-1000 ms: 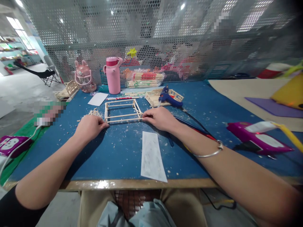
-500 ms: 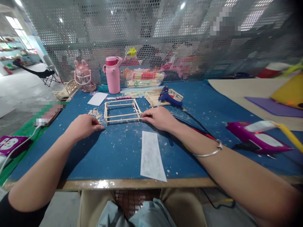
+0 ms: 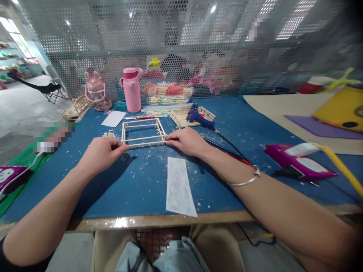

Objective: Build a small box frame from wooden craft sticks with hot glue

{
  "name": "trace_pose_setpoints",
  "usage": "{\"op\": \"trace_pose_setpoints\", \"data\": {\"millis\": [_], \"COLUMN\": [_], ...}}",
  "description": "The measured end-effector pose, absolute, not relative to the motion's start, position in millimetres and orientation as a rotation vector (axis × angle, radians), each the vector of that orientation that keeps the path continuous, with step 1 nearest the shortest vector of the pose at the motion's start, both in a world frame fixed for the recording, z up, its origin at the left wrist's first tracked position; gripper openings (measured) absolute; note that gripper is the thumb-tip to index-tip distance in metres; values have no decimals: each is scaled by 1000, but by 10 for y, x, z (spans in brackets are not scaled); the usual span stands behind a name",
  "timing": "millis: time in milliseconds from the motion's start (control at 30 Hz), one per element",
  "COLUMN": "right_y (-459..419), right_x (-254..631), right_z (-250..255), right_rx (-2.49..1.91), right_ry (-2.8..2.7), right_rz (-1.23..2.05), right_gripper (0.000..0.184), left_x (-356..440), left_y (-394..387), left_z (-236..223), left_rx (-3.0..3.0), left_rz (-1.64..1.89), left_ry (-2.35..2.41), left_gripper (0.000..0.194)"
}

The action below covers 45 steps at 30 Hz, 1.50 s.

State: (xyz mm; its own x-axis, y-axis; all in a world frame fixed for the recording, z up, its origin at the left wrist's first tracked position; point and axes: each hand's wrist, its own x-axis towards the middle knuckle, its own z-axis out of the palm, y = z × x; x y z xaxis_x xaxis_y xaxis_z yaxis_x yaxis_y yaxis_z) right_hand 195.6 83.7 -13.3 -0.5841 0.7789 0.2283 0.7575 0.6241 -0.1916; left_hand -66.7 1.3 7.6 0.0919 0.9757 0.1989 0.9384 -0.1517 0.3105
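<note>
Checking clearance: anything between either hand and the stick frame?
Nothing visible. The right hand pinches the stick frame at its near right corner; the left hand has its fingertips by the near left corner, contact unclear. The glue gun lies beyond the right hand, not in between.

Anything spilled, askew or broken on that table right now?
Yes: pale crumbs lie heaped just beyond the left hand, with specks scattered over the blue tabletop, like spilled debris. The glue gun seems to rest on a small wooden piece, an odd perch. The wooden frame shows no obvious break.
</note>
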Motion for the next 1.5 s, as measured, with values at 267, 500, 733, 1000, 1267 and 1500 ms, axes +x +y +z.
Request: {"op": "trace_pose_setpoints", "data": {"millis": [267, 500, 733, 1000, 1267, 1500], "right_y": [858, 799, 662, 613, 498, 416], "right_x": [1946, 1970, 2005, 2008, 2632, 2867], "right_z": [-139, -76, 60, 96, 498, 136], "right_rx": [-1190, -1188, -1024, -944, -1461, -1942], "right_ry": [-2534, -2543, -2572, -2536, -2121, -2302], "right_rz": [164, 105, 8, 22, -60, -206], "right_gripper": [17, 18, 20, 22, 20, 21], "left_x": [23, 374, 402, 366, 341, 354], "left_y": [76, 223, 133, 146, -121, -105], "left_z": [21, -32, -26, -1, 27, -34], "left_rx": [2679, 2740, 2837, 2639, 2724, 2797], "left_rz": [538, 410, 491, 529, 420, 159], "left_ry": [1718, 1973, 1936, 1881, 1101, 1185], "left_gripper": [26, 23, 27, 33, 26, 20]}}
